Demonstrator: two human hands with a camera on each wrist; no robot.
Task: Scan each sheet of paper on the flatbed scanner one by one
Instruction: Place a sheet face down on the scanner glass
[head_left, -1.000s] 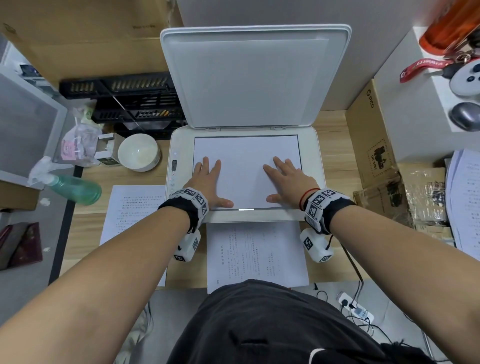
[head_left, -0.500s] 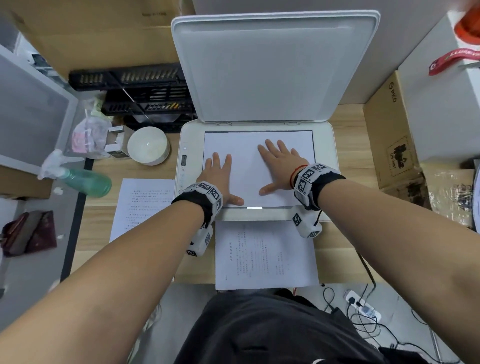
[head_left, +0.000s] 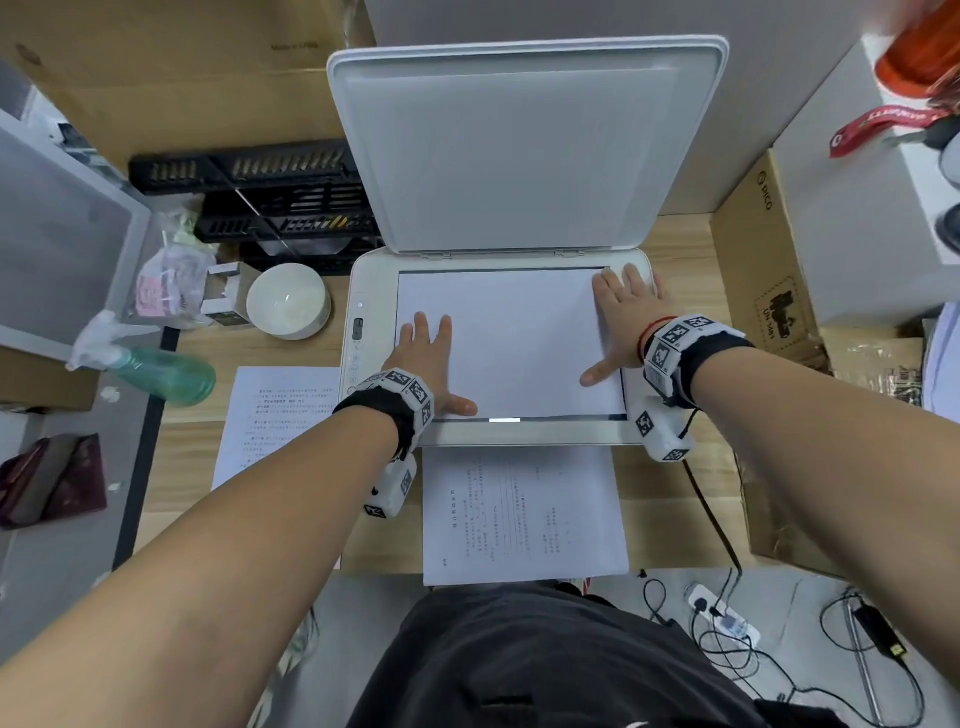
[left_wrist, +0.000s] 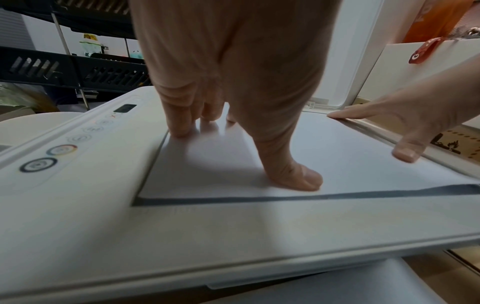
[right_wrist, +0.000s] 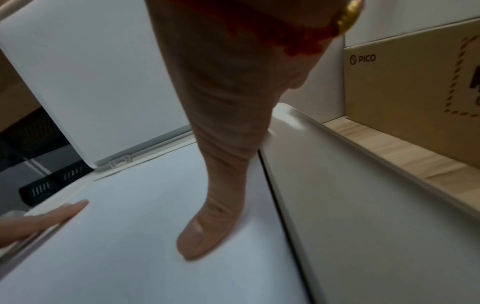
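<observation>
A blank white sheet of paper (head_left: 504, 338) lies on the glass of the white flatbed scanner (head_left: 371, 291), whose lid (head_left: 519, 145) stands raised. The left hand (head_left: 426, 358) presses flat on its left side, the right hand (head_left: 621, 319) flat on its right edge, both with fingers straight, grasping nothing.

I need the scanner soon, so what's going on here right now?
A person is squaring a blank-side-up sheet on the scanner glass, lid raised. The left hand lies flat on the sheet's left part, the right hand at its right edge. Two printed pages lie on the desk nearby.
</observation>
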